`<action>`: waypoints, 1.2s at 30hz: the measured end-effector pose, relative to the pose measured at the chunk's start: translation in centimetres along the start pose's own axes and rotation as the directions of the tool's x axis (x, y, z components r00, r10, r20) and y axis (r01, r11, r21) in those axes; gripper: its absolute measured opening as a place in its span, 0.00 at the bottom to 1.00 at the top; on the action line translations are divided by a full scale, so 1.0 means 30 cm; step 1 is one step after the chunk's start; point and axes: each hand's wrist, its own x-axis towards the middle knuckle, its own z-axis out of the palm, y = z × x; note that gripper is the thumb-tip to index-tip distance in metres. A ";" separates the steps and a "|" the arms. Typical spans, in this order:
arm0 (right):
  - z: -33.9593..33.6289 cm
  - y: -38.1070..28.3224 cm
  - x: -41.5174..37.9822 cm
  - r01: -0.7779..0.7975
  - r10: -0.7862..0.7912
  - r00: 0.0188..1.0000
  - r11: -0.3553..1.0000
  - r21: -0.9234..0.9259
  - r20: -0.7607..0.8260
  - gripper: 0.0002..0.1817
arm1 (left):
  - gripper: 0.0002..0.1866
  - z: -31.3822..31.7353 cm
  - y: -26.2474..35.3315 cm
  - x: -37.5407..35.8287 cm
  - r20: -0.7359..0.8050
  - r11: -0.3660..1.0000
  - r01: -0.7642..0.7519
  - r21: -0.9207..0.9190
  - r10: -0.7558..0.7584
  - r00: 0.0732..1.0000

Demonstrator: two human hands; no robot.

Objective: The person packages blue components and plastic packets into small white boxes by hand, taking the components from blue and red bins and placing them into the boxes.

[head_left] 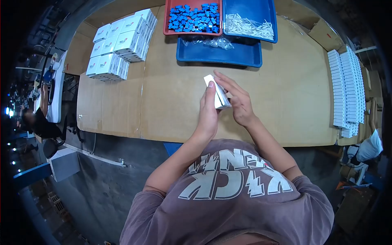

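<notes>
A small white box point(219, 99) is held tilted above the cardboard-covered table, in front of my chest. My left hand point(208, 111) is wrapped round its left side, with the thumb lying along the upper face. On the other side, my right hand point(241, 105) has its fingers stretched out and close together, the palm turned toward the box. Its fingertips reach up near the box's far end, and the lower palm is right at the near end. The fingers of my left hand underneath the box are hidden.
Stacked white boxes point(108, 51) stand at the back left. A red tray point(165, 20) holds blue parts, a blue tray point(274, 20) white plastic pieces, and a nearer blue tray point(220, 60) clear bags. Rows of white boxes point(346, 87) line the right edge. A person point(43, 118) is at far left.
</notes>
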 end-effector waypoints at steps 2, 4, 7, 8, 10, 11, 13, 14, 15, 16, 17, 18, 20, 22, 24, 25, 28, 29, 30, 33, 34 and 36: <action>-0.003 -0.009 -0.009 -0.098 0.098 0.995 0.994 0.049 0.003 0.31 | 0.31 -0.041 -0.016 0.023 0.023 0.990 -0.098 0.103 0.096 0.995; -0.007 -0.008 -0.020 -0.163 0.163 0.987 0.984 0.065 0.019 0.27 | 0.32 -0.047 -0.027 0.036 0.032 0.967 -0.195 0.166 0.192 0.981; -0.014 -0.054 -0.014 -0.268 0.265 0.963 0.961 0.061 0.056 0.25 | 0.35 -0.035 -0.039 0.045 0.019 0.926 -0.309 0.214 0.313 0.950; -0.013 -0.055 -0.019 -0.270 0.267 0.962 0.961 0.057 0.058 0.25 | 0.36 -0.040 -0.042 0.050 0.020 0.914 -0.330 0.237 0.335 0.942; -0.007 -0.055 -0.032 -0.275 0.272 0.960 0.960 0.048 0.065 0.25 | 0.37 -0.033 -0.026 0.043 0.029 0.891 -0.350 0.288 0.357 0.934; -0.002 -0.060 -0.034 -0.241 0.241 0.968 0.970 -0.002 0.065 0.25 | 0.37 -0.023 -0.010 0.032 0.037 0.881 -0.351 0.316 0.359 0.933; 0.009 -0.067 -0.038 -0.176 0.183 0.981 0.979 -0.104 0.070 0.25 | 0.37 -0.023 0.005 0.031 0.067 0.860 -0.363 0.359 0.364 0.929; 0.011 -0.067 -0.040 -0.153 0.162 0.984 0.981 -0.118 0.068 0.25 | 0.37 -0.033 0.004 0.031 0.088 0.851 -0.369 0.375 0.364 0.927; 0.014 -0.068 -0.042 -0.134 0.144 0.987 0.982 -0.131 0.065 0.25 | 0.36 -0.043 0.000 0.028 0.106 0.842 -0.372 0.391 0.360 0.927; 0.018 -0.069 -0.046 -0.116 0.127 0.990 0.983 -0.143 0.064 0.24 | 0.37 -0.047 -0.003 0.025 0.114 0.829 -0.395 0.395 0.383 0.917; 0.022 -0.068 -0.048 -0.095 0.105 0.993 0.983 -0.157 0.061 0.24 | 0.37 -0.048 -0.002 0.025 0.122 0.815 -0.420 0.399 0.407 0.905; 0.026 -0.067 -0.048 -0.072 0.083 0.995 0.983 -0.171 0.058 0.24 | 0.37 -0.052 -0.003 0.022 0.130 0.800 -0.445 0.403 0.432 0.893; 0.035 -0.068 -0.049 -0.028 0.038 0.998 0.981 -0.192 0.050 0.24 | 0.37 -0.063 -0.005 0.017 0.145 0.790 -0.469 0.394 0.451 0.881; 0.043 -0.069 -0.046 0.016 -0.008 0.999 0.978 -0.207 0.041 0.24 | 0.37 -0.068 -0.003 0.019 0.156 0.776 -0.494 0.392 0.473 0.867; 0.049 -0.072 -0.042 0.025 -0.019 0.999 0.981 -0.191 0.030 0.23 | 0.38 -0.075 -0.003 0.020 0.163 0.760 -0.510 0.402 0.489 0.857; 0.053 -0.075 -0.044 0.027 -0.023 0.999 0.983 -0.182 0.023 0.23 | 0.38 -0.080 -0.003 0.018 0.174 0.754 -0.519 0.403 0.493 0.852; 0.058 -0.080 -0.045 0.038 -0.036 0.999 0.986 -0.164 0.012 0.23 | 0.38 -0.087 -0.006 0.020 0.210 0.730 -0.554 0.399 0.516 0.831; 0.056 -0.077 -0.047 0.040 -0.039 0.999 0.986 -0.160 0.010 0.24 | 0.38 -0.088 -0.011 0.021 0.217 0.719 -0.571 0.396 0.530 0.820; 0.056 -0.072 -0.049 0.041 -0.040 0.999 0.987 -0.153 0.008 0.24 | 0.39 -0.090 -0.015 0.023 0.223 0.708 -0.585 0.395 0.545 0.809; 0.059 -0.067 -0.066 0.022 -0.020 1.000 0.993 -0.119 0.010 0.23 | 0.40 -0.101 -0.029 0.021 0.228 0.715 -0.571 0.402 0.526 0.819; 0.056 -0.065 -0.071 0.014 -0.012 1.000 0.994 -0.107 0.012 0.23 | 0.40 -0.103 -0.033 0.018 0.227 0.727 -0.566 0.389 0.519 0.824; 0.046 -0.072 -0.086 -0.020 0.021 1.000 0.997 -0.078 0.015 0.23 | 0.40 -0.101 -0.039 0.011 0.228 0.750 -0.555 0.361 0.506 0.832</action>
